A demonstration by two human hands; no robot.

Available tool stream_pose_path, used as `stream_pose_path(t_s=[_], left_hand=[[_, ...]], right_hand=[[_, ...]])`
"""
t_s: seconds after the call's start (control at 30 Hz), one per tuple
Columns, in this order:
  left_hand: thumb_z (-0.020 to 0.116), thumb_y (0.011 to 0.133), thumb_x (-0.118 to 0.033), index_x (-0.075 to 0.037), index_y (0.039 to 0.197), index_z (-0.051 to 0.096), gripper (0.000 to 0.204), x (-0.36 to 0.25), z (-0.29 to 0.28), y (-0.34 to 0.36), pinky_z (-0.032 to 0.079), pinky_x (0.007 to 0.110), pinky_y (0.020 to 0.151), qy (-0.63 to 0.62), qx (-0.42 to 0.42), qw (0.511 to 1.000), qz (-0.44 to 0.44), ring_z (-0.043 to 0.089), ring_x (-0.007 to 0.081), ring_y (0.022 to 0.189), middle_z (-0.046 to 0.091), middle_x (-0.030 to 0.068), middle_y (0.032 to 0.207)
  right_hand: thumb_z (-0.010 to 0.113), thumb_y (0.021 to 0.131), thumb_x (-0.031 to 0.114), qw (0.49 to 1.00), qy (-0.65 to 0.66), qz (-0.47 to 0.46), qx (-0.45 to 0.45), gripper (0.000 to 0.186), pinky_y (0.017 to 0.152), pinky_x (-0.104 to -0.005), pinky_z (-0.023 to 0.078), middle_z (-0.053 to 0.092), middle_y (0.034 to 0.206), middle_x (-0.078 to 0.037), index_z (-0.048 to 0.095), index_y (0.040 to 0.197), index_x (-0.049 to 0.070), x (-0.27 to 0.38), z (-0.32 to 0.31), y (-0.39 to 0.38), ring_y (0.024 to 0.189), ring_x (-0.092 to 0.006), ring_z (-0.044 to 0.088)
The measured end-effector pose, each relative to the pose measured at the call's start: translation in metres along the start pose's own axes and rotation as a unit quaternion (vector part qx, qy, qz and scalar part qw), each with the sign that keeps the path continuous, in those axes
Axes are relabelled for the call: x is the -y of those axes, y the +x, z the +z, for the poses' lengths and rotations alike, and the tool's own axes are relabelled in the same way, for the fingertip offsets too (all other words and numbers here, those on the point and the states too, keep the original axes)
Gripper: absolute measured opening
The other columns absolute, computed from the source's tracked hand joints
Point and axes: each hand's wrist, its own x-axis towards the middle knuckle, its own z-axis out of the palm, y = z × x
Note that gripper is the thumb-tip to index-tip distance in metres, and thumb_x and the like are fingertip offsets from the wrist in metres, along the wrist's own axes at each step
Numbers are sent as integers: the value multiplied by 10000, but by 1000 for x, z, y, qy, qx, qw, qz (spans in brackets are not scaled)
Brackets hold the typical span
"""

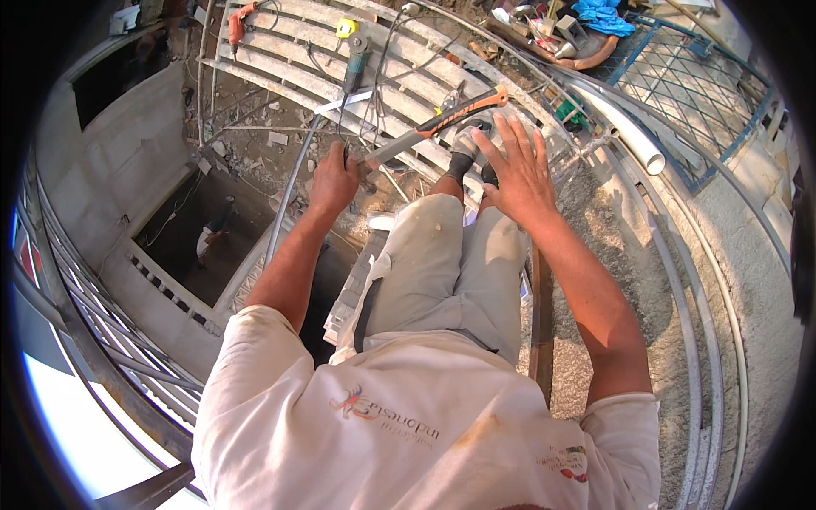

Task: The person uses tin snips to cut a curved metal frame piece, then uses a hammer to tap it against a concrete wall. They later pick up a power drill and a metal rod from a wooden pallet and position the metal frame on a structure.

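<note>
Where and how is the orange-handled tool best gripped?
Probably around its orange-and-black handle, with the right hand coming from the right: the handle slants that way and flares at its tip, while the tool's grey end lies close by the left hand.

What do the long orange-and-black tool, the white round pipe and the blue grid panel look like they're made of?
Long orange-and-black tool: probably plastic or rubber on the bright end; its grey part looks like metal.
White round pipe: likely smooth plastic, given its even white surface.
Blue grid panel: probably painted metal, judging by its thin crossing bars.
</note>
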Motion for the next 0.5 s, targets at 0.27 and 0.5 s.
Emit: stream_pose_path(t_s=[0.27, 0.5], left_hand=[[550, 923, -174, -23, 1204, 473, 328, -55, 34, -17, 475, 528, 847, -102, 115, 988, 22, 604, 472, 981, 629, 276, 1054], [603, 591, -903, -222, 1575, -52, 1364, -8, 95, -66, 104, 593, 1181, -230, 284, 930, -42, -58, 457, 1480, -86, 258, 1605]], right_hand=[[730, 750, 137, 956, 39, 26, 289, 410, 933, -466, 470, 636, 1057, -115, 568, 1127, 114, -50, 43, 16, 1050, -335, 627], [692, 810, 199, 901, 1, 227, 370, 374, 840, -504, 508, 678, 1028, -216, 563, 1127, 50, -71, 77, -39, 1019, -406, 640]])
